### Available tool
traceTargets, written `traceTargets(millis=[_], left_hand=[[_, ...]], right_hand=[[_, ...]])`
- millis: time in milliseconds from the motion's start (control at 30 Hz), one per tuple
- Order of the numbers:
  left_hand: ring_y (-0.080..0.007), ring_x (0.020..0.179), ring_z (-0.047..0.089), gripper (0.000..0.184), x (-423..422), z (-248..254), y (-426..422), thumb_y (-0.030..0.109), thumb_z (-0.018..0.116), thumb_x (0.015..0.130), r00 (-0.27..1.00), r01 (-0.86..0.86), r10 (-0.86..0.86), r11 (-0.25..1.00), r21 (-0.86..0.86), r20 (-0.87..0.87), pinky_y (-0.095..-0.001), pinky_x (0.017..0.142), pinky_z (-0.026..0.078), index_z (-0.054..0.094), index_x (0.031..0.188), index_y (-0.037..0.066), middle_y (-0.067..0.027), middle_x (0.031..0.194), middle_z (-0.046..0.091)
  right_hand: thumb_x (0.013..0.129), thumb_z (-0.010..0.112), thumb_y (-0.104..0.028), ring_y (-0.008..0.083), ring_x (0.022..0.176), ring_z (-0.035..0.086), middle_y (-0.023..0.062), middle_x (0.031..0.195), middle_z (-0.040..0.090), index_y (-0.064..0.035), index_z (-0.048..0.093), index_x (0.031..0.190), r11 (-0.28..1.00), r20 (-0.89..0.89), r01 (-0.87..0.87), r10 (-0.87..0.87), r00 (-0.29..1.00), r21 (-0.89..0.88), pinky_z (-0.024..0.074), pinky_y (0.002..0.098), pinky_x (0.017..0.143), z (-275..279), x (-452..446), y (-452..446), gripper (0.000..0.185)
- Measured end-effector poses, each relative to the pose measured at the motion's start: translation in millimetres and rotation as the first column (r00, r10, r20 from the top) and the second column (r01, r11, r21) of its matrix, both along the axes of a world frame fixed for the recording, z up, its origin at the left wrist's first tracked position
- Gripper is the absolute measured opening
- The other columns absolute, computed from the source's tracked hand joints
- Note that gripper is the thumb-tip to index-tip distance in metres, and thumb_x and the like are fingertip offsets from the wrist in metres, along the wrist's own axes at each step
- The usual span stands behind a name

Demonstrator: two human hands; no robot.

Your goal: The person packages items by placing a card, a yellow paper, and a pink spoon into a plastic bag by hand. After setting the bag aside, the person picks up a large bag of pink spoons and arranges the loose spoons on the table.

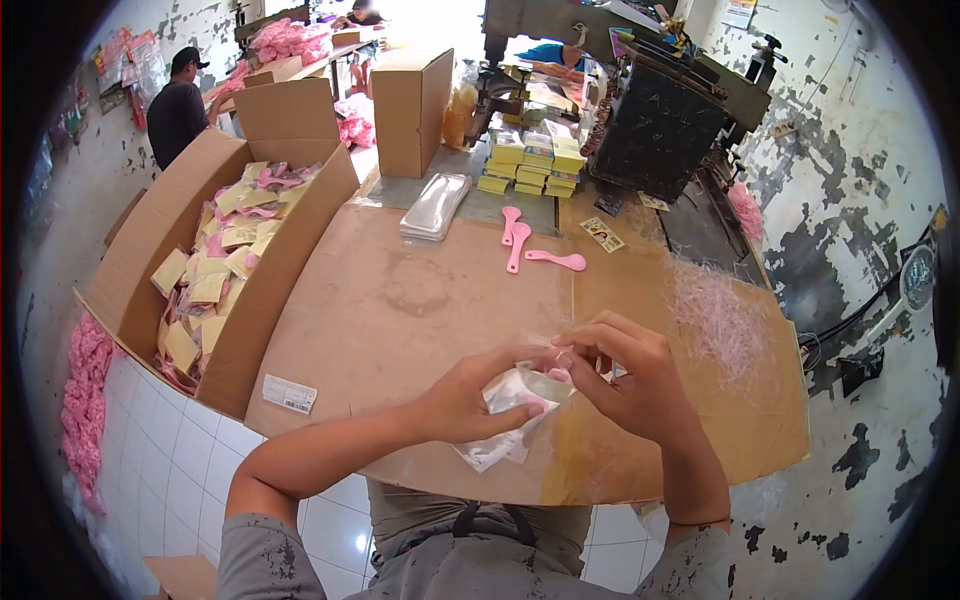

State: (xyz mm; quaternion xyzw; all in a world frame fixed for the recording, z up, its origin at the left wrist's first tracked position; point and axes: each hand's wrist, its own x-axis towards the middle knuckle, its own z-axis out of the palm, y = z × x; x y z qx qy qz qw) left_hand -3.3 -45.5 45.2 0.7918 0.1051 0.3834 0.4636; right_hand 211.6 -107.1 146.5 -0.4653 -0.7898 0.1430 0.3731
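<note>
Clear plastic bag (508,392) is pinched in the left hand (475,395) over the table (370,350), right hand (635,375) curled at its mouth (grip unclear), apparently for filling; next move likely requires the mouth spread.

The left hand (485,395) grips a clear bag (503,425) above the desk (350,310); the right hand (632,378) has its fingers at the bag's mouth, near something pink (559,375). Farther back lie 3 pink spoons (519,236), clear sleeves (436,205) and stacked yellow cards (507,152). An open carton (287,290) on the left holds packets (238,237).
</note>
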Motion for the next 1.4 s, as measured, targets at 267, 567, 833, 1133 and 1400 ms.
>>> traceTargets(millis=[267, 567, 833, 1133, 1400], left_hand=[[-0.0148, 0.099, 0.074, 0.039, 2, -2, -3, 0.006, 0.069, 0.100, 0.987, -0.150, 0.156, 0.978, -0.147, 0.030, -0.0284, 0.088, 0.059, 0.059, 0.138, 0.000, -0.0099, 0.115, 0.077], [-0.0119, 0.064, 0.070, 0.047, -3, -6, -5, 0.009, 0.075, 0.093, 0.943, -0.326, 0.322, 0.945, -0.040, -0.084, -0.0283, 0.057, 0.053, 0.062, 0.137, 0.004, -0.0101, 0.091, 0.079], [-0.0150, 0.057, 0.068, 0.045, 1, -12, 0, 0.010, 0.077, 0.091, 0.902, -0.343, 0.412, 0.868, 0.358, -0.133, -0.0299, 0.053, 0.053, 0.064, 0.132, -0.001, -0.0100, 0.090, 0.079], [-0.0095, 0.094, 0.072, 0.030, -6, -2, 13, 0.010, 0.071, 0.100, 0.977, -0.198, 0.212, 0.894, -0.403, -0.010, -0.0250, 0.081, 0.057, 0.066, 0.128, -0.002, -0.0099, 0.106, 0.078], [-0.0119, 0.104, 0.070, 0.021, -6, -7, 19, 0.011, 0.067, 0.103, 0.982, -0.177, 0.189, 0.860, -0.479, -0.023, -0.0268, 0.091, 0.056, 0.069, 0.118, -0.004, -0.0095, 0.110, 0.076]], right_hand=[[0.086, 0.077, -0.003, 0.0176, 0.073, 0.064, 0.0079, 0.088, 0.066, -0.0032, 0.071, 0.101, 0.980, -0.105, 0.088, -0.070, 0.992, 0.180, 0.0499, 0.0308, 0.062, -25, 5, 13, 0.017], [0.082, 0.076, -0.015, 0.0256, 0.098, 0.064, 0.0072, 0.102, 0.065, -0.0049, 0.071, 0.100, 0.802, 0.409, -0.067, -0.229, 0.883, 0.593, 0.0480, 0.0368, 0.088, -40, -23, 20, 0.021], [0.082, 0.071, -0.015, 0.0247, 0.091, 0.061, 0.0074, 0.092, 0.061, -0.0041, 0.065, 0.089, 0.856, 0.505, -0.043, -0.263, 0.822, 0.516, 0.0466, 0.0362, 0.083, -42, -19, 29, 0.014], [0.096, 0.061, -0.008, 0.0112, 0.062, 0.058, 0.0039, 0.071, 0.059, -0.0033, 0.059, 0.095, 0.819, -0.774, -0.518, 0.154, 0.614, -0.249, 0.0486, 0.0263, 0.059, -20, 165, 10, 0.005], [0.088, 0.057, 0.012, 0.0312, 0.134, 0.059, 0.0172, 0.139, 0.063, 0.0004, 0.051, 0.147, 0.543, 0.372, 0.742, -0.832, 0.411, 0.394, 0.0452, 0.0430, 0.113, -105, 310, 4, 0.060]])
